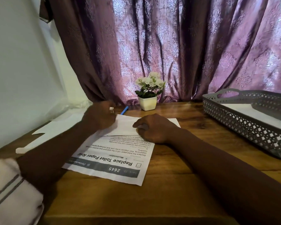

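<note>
The printed sheet (117, 161) lies on the wooden tabletop (177, 184), under both hands. Its far half is folded back over the near half, and the blank side of this flap is up. The right hand (154, 129) rests on the flap, at the right end of the fold. Its fingers are curled under and grip nothing, and the thumb lies flat on the paper. The left hand (101, 116) is on the left edge of the flap. It is blurred, so I cannot tell if its fingers are curled or straight.

Just beyond the left hand a blue pen (125, 110) lies on the tabletop, and its near end almost touches the corner of the flap. Beyond the right hand, a little to its left, stands a white flower pot (147, 103) with white flowers, in front of the purple curtain (169, 46). Well to the right of the right hand stands a grey basket (234, 120) with a white paper (250, 112) inside. To the left of the left hand a white cloth (55, 127) covers the edge of the tabletop.
</note>
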### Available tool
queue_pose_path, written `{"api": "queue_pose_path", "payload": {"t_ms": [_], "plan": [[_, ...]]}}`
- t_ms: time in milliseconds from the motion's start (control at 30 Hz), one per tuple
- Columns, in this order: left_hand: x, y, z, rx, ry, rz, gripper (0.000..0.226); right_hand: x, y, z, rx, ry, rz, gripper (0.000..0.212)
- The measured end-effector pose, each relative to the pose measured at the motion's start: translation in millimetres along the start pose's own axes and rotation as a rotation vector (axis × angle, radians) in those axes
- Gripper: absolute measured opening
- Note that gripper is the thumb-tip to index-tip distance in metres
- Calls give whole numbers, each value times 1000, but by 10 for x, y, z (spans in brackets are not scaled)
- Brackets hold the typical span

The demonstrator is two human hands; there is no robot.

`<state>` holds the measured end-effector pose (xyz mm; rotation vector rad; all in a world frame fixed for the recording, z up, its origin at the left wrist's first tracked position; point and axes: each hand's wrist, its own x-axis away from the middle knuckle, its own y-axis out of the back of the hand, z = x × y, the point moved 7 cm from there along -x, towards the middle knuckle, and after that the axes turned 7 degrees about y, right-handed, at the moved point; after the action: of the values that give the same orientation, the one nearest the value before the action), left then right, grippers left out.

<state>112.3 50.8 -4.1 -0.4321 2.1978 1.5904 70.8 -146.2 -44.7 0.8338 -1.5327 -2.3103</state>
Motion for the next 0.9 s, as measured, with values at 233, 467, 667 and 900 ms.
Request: {"api": "queue_pose_path", "payload": {"t_ms": [233,467,667,900], "plan": [[-682,-426,440,-128,-11,99,37,-132,-19,-113,13,52,-76,32],[-774,-388,574,-2,0,-70,32,-200,-6,-185,-21,71,-132,34],[-522,-271,-1,563,-110,-40,31,-88,226,-298,-209,-31,-436,30],[8,-258,-864,336,-479,-89,42,173,438,-387,-303,-106,-614,33]]}}
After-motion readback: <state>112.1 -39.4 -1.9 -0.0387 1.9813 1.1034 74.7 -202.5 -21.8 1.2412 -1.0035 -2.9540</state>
